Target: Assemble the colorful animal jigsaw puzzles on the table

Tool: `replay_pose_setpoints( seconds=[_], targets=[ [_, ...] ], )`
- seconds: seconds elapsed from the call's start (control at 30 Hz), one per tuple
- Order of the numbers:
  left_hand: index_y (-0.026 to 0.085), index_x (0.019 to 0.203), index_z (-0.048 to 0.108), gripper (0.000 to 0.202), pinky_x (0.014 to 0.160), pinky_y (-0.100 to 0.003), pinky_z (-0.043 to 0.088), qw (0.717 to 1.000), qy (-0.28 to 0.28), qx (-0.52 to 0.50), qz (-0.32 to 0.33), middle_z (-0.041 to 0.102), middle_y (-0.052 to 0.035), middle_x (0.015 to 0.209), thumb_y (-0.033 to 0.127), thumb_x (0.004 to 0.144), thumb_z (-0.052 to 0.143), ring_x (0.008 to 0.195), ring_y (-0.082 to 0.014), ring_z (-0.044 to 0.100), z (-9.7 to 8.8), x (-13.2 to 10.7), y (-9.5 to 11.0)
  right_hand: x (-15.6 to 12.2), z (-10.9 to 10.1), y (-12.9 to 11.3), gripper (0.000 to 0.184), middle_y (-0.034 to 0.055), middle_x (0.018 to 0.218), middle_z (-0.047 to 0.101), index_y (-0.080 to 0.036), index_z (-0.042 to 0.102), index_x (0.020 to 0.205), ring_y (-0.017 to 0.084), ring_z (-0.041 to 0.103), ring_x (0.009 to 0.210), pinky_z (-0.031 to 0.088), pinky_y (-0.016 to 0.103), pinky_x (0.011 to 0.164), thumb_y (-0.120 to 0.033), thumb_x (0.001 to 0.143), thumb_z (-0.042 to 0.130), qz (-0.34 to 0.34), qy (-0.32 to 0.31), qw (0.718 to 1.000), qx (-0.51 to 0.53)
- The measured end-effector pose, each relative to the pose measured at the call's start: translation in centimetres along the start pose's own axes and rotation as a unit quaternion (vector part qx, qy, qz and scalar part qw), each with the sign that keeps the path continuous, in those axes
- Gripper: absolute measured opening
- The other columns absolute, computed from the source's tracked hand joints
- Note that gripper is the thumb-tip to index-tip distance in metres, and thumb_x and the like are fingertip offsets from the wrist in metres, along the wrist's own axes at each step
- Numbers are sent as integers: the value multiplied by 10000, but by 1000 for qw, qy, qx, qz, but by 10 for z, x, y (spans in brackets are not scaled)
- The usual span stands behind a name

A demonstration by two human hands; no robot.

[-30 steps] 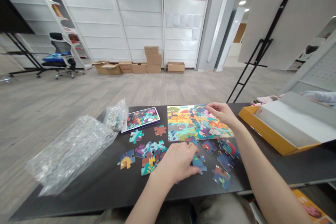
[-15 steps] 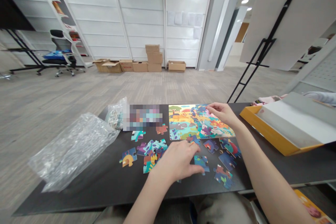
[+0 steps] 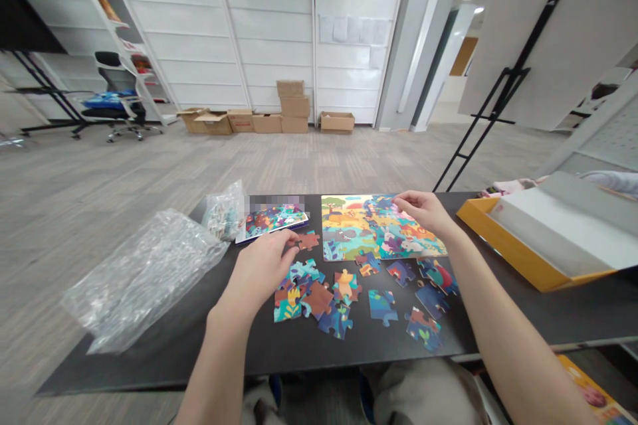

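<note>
My left hand (image 3: 259, 272) has moved off the loose jigsaw pieces (image 3: 319, 299) and now reaches across the black tabletop (image 3: 149, 362), its fingers (image 3: 283, 241) spread and lightly curled, holding nothing that I can see, their tips just beside a small brown jigsaw piece (image 3: 308, 240). With my hand gone from above them, the loose pieces lie uncovered in a low, overlapping scatter near my near edge of the tabletop. My right hand (image 3: 423, 212) rests on the far right corner of the partly assembled cardboard jigsaw puzzle (image 3: 359, 229), a bright animal scene lying flat at the centre of the tabletop. Those fingers bend down onto its edge, though I cannot tell whether they grip a piece. A blue-edged picture card (image 3: 272, 221) lies beyond my left hand, beside a small clear plastic bag (image 3: 222, 212). A crumpled clear bubble-wrap sleeve (image 3: 142, 282) sits to the left, and an open orange-and-white cardboard box (image 3: 538, 232) sits to the right.
</note>
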State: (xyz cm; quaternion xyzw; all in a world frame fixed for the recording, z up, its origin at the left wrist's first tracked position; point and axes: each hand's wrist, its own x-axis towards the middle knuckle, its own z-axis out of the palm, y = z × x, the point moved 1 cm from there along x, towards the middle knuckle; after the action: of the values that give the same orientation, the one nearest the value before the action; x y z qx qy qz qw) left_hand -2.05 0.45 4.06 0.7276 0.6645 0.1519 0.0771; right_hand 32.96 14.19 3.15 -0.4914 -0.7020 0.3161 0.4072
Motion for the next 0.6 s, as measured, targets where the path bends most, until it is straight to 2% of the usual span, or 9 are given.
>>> replay_pose_setpoints(
  seconds=[0.2, 0.4, 0.47, 0.6],
  targets=[
    [256, 1128, 660, 238, 808, -323, 497, 996, -72, 36, -38, 755, -28, 1128, 315, 935, 534, 1049, -243, 692, 1, -6, -5, 1, 0, 4, 443, 42, 703, 680, -174, 737, 836, 166, 591, 642, 456, 280, 574, -609, 758, 713, 2, -1, 1000, -5],
    [250, 1156, 656, 362, 812, -333, 493, 991, -120, 39, -45, 733, -52, 1192, 443, 851, 638, 1087, -268, 675, 3, -8, -4, 0, 1, -2, 489, 57, 741, 699, -166, 739, 849, 184, 618, 687, 485, 308, 636, -644, 753, 703, 7, -24, 1000, -16],
    [260, 1161, 653, 396, 806, -337, 492, 990, -127, 37, -43, 728, -50, 1201, 460, 819, 665, 1106, -278, 666, 4, -8, -4, -2, 2, -4, 501, 66, 785, 721, -166, 746, 877, 197, 638, 727, 505, 326, 683, -648, 747, 709, 8, -57, 998, -14],
    [253, 1170, 636, 419, 812, -330, 488, 991, -128, 33, -38, 733, -53, 1173, 417, 788, 686, 1082, -266, 673, 7, -8, -3, -6, 9, -7, 476, 68, 850, 745, -178, 752, 901, 216, 666, 792, 529, 354, 756, -621, 729, 736, 22, -180, 983, -18]
  ],
)
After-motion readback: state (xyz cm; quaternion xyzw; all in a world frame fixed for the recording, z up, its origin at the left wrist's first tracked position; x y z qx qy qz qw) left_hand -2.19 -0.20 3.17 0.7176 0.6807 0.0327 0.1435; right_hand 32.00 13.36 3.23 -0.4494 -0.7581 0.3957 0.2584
